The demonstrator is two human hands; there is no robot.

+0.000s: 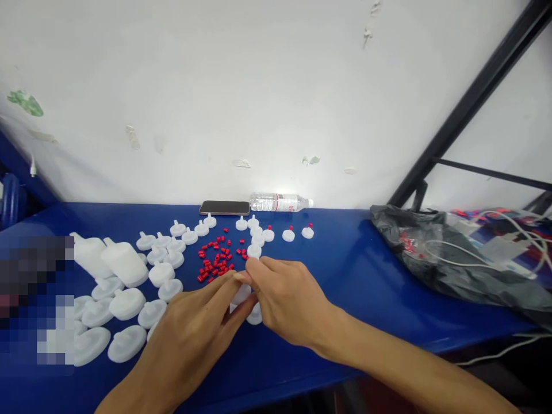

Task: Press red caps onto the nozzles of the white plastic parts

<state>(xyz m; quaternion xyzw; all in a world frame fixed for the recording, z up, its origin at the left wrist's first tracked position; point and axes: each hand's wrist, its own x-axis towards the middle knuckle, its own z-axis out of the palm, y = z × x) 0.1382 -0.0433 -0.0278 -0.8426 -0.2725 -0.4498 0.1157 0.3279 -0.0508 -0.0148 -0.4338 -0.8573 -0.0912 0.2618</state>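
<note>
My left hand (192, 325) is closed around a round white plastic nozzle cap (241, 295), its thumb and fingers on the cap's sides. Against the top of that piece, my right hand (288, 296) pinches with its fingertips; whatever lies between them is hidden. Just behind the hands lies a loose pile of small red caps (215, 264). Another white nozzle cap (255, 314) rests on the table under the right fingers. Further back, white caps with red tips (288, 234) stand apart in a row.
Many white nozzle caps (127, 303) spread over the left of the blue table (340, 276). At the wall lie a phone (224, 207) and a clear bottle (280, 202) on its side. A dark plastic bag (431, 270) with cables fills the right end. The left edge is pixelated.
</note>
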